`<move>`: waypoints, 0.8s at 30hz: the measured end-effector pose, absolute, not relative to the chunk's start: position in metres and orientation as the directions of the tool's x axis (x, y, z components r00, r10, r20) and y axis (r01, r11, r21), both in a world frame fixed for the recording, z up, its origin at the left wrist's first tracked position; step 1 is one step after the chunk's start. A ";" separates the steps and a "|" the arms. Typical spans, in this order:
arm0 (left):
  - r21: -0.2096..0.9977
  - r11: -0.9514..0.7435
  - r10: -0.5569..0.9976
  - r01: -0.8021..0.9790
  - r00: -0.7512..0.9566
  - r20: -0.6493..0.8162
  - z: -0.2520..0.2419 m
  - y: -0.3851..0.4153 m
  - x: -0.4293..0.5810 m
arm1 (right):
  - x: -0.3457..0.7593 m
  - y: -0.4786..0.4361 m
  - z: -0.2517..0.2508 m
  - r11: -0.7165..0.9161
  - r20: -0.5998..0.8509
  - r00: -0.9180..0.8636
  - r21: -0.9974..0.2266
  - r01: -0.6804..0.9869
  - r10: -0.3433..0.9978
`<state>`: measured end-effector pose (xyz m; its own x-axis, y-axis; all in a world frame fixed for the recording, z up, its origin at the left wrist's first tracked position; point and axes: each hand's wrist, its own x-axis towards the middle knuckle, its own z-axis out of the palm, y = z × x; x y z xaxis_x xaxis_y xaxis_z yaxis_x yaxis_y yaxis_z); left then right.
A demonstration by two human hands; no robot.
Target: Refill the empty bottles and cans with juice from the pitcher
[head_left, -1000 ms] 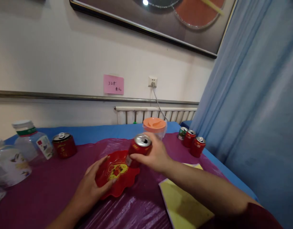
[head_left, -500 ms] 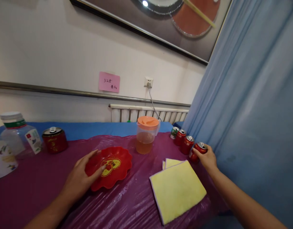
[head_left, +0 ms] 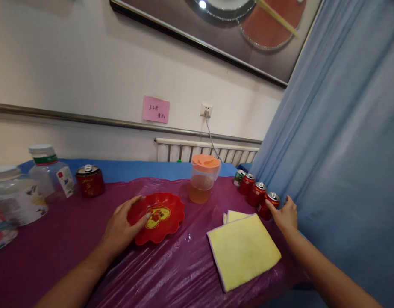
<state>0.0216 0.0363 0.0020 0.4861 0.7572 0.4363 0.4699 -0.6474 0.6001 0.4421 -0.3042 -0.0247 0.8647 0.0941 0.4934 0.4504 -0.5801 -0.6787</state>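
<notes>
My left hand (head_left: 122,229) lies on the left rim of a red scalloped plate (head_left: 161,216), thumb on its inside and fingers curved along the edge. The plate sits flat on the purple plastic table cover (head_left: 171,273). My right hand (head_left: 285,214) is at the far right, fingers apart, thumb tip touching the nearest red can (head_left: 269,203). That can ends a row with two more red cans (head_left: 256,193) and a green can (head_left: 239,176) along the curtain.
A pitcher (head_left: 202,182) with an orange lid and amber liquid stands behind the plate. Folded yellow cloths (head_left: 243,250) lie front right. A red tin (head_left: 89,181) and clear plastic jars (head_left: 48,173) stand at the left. A blue curtain (head_left: 344,149) hangs close on the right.
My right hand carried a red can from above the plate to the end of the can row, set it down, and has now opened beside it. My left hand stayed on the plate.
</notes>
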 end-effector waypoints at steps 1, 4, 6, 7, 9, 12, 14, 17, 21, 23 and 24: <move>0.601 -0.647 0.758 0.470 0.488 0.433 0.001 0.036 0.022 | 0.429 -0.309 -0.025 -0.565 0.521 0.844 -0.662 0.492 0.125; 0.604 -0.647 0.757 0.465 0.490 0.433 -0.001 0.035 0.023 | 0.373 -0.326 -0.030 -0.391 0.557 0.670 -0.547 0.740 0.490; 0.608 -0.653 0.751 0.452 0.492 0.440 -0.002 0.034 0.023 | 0.330 -0.337 -0.034 -0.218 0.471 0.432 -0.442 0.870 0.769; 0.611 -0.656 0.747 0.443 0.495 0.444 -0.003 0.033 0.023 | 0.311 -0.340 -0.035 -0.157 0.411 0.331 -0.403 0.901 0.850; 0.617 -0.661 0.740 0.427 0.505 0.444 -0.004 0.031 0.023 | 0.283 -0.341 -0.037 -0.113 0.301 0.223 -0.344 0.932 0.927; 0.631 -0.650 0.746 0.424 0.511 0.426 -0.003 0.029 0.024 | 0.270 -0.334 -0.041 -0.121 0.259 0.192 -0.264 0.957 0.947; 0.638 -0.640 0.754 0.428 0.509 0.415 -0.002 0.027 0.024 | 0.275 -0.327 -0.048 -0.125 0.297 0.191 -0.226 0.966 0.936; 0.644 -0.639 0.755 0.421 0.503 0.420 -0.001 0.027 0.024 | 0.285 -0.320 -0.055 -0.168 0.409 0.245 -0.215 0.962 0.879; 0.657 -0.647 0.745 0.388 0.508 0.433 -0.002 0.026 0.024 | 0.297 -0.317 -0.035 -0.227 0.559 0.330 -0.247 0.942 0.761; 0.661 -0.649 0.741 0.377 0.513 0.434 -0.002 0.026 0.025 | 0.299 -0.315 -0.017 -0.191 0.602 0.311 -0.257 0.948 0.736; 0.663 -0.648 0.741 0.375 0.513 0.433 -0.002 0.025 0.025 | 0.299 -0.315 -0.010 -0.161 0.613 0.288 -0.255 0.953 0.736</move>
